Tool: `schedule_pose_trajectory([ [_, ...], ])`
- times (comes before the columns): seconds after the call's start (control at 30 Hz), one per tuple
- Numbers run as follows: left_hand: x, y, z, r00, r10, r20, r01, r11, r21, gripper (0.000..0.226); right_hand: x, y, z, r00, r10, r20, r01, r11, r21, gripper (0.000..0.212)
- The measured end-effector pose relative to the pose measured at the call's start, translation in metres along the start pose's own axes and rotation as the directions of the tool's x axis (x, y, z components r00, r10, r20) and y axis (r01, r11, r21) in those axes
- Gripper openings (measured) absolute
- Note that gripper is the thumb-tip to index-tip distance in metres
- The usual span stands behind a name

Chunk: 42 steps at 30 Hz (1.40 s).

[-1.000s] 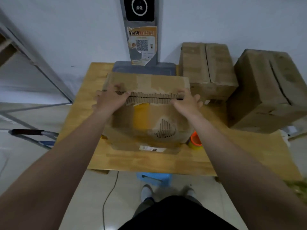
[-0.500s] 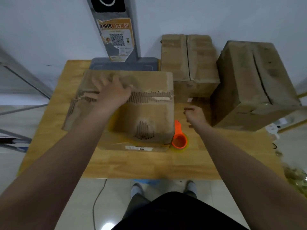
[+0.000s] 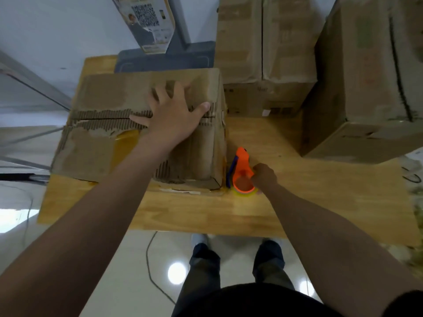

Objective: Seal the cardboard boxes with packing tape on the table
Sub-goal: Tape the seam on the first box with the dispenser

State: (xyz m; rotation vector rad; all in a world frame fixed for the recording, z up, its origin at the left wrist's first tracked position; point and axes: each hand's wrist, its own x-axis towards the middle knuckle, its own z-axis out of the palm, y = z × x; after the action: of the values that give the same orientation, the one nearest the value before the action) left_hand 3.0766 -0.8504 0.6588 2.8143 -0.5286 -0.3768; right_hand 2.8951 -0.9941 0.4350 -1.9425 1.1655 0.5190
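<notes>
A worn cardboard box (image 3: 109, 145) with a torn centre seam lies on the wooden table (image 3: 309, 202). My left hand (image 3: 171, 115) presses flat on its top flaps near the right end of the seam, fingers spread. An orange tape dispenser (image 3: 241, 172) holding a yellowish tape roll stands on the table just right of the box. My right hand (image 3: 263, 177) is curled round the dispenser's right side at the roll.
Two more closed cardboard boxes stand on the table: one at the back (image 3: 263, 53), a larger one at the right (image 3: 370, 83). A grey stand with a poster (image 3: 151, 26) is behind the worn box. A cable (image 3: 151, 266) runs on the floor.
My right hand left the box seam, dropped to the table and took hold of the tape dispenser. My left hand slid right along the seam. The view shifted closer and right.
</notes>
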Motion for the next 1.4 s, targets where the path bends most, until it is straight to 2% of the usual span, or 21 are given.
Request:
schedule_pose_trajectory([
  [0.17,0.002,0.000,-0.004,1.000,0.003,0.029,-0.002,0.999,-0.039,0.078,-0.020,-0.012,-0.026,0.999,-0.030,-0.035,0.033,0.993,0.111,0.042],
  [0.3,-0.006,0.004,-0.017,0.996,0.002,0.084,0.003,0.998,-0.065,0.070,-0.038,-0.031,-0.071,0.977,-0.094,-0.193,0.136,0.968,0.213,0.031],
  [0.4,-0.014,0.009,-0.036,0.996,0.066,0.063,-0.058,0.990,-0.127,0.065,-0.065,-0.062,-0.117,0.920,-0.204,-0.335,0.280,0.940,0.194,0.036],
  [0.5,-0.018,0.017,-0.061,0.988,0.152,0.021,-0.137,0.933,-0.332,0.066,-0.092,-0.101,-0.160,0.841,-0.275,-0.466,0.407,0.889,0.210,0.045],
  [0.6,-0.025,0.027,-0.088,0.987,0.154,0.043,-0.098,0.795,-0.599,0.067,-0.135,-0.147,-0.191,0.783,-0.387,-0.487,0.553,0.792,0.258,0.048],
  [0.7,-0.030,0.025,-0.110,0.954,0.229,0.195,0.045,0.531,-0.846,0.066,-0.178,-0.195,-0.199,0.784,-0.477,-0.397,0.609,0.713,0.346,0.052],
  [0.8,-0.032,0.006,-0.129,0.891,0.311,0.330,0.208,0.367,-0.907,0.062,-0.198,-0.232,-0.182,0.792,-0.504,-0.344,0.609,0.686,0.398,0.042],
  [0.9,-0.024,-0.021,-0.143,0.919,0.260,0.296,0.236,0.238,-0.942,0.056,-0.213,-0.259,-0.160,0.801,-0.481,-0.356,0.598,0.615,0.514,0.017],
  [0.93,-0.023,-0.030,-0.147,0.928,0.238,0.287,0.237,0.218,-0.947,0.053,-0.219,-0.268,-0.152,0.805,-0.498,-0.322,0.589,0.605,0.536,0.028],
  [1.0,-0.022,-0.046,-0.151,0.943,0.204,0.263,0.216,0.226,-0.950,0.053,-0.229,-0.284,-0.134,0.796,-0.564,-0.221,0.590,0.639,0.494,0.056],
  [1.03,-0.022,-0.052,-0.152,0.951,0.178,0.253,0.205,0.250,-0.946,0.054,-0.233,-0.290,-0.124,0.773,-0.606,-0.189,0.621,0.661,0.422,0.061],
  [1.1,-0.022,-0.062,-0.156,0.961,0.150,0.234,0.177,0.320,-0.931,0.055,-0.233,-0.297,-0.105,0.723,-0.666,-0.184,0.684,0.652,0.327,0.046],
  [1.13,-0.021,-0.068,-0.157,0.964,0.140,0.227,0.163,0.365,-0.917,0.057,-0.232,-0.299,-0.099,0.718,-0.667,-0.201,0.688,0.634,0.354,0.035],
  [1.2,-0.021,-0.080,-0.163,0.978,0.094,0.188,0.114,0.516,-0.849,0.070,-0.230,-0.296,-0.093,0.748,-0.619,-0.241,0.643,0.587,0.492,0.028],
  [1.3,-0.010,-0.115,-0.166,0.998,-0.029,-0.049,-0.011,0.739,-0.674,0.081,-0.222,-0.280,-0.096,0.780,-0.531,-0.331,0.613,0.541,0.576,0.023],
  [1.33,-0.006,-0.129,-0.165,0.995,-0.058,-0.085,-0.003,0.809,-0.588,0.082,-0.219,-0.271,-0.096,0.796,-0.500,-0.341,0.593,0.532,0.604,0.023],
  [1.4,0.004,-0.156,-0.159,0.985,-0.168,-0.027,0.141,0.893,-0.428,0.088,-0.213,-0.254,-0.092,0.832,-0.433,-0.347,0.544,0.516,0.661,0.030],
])
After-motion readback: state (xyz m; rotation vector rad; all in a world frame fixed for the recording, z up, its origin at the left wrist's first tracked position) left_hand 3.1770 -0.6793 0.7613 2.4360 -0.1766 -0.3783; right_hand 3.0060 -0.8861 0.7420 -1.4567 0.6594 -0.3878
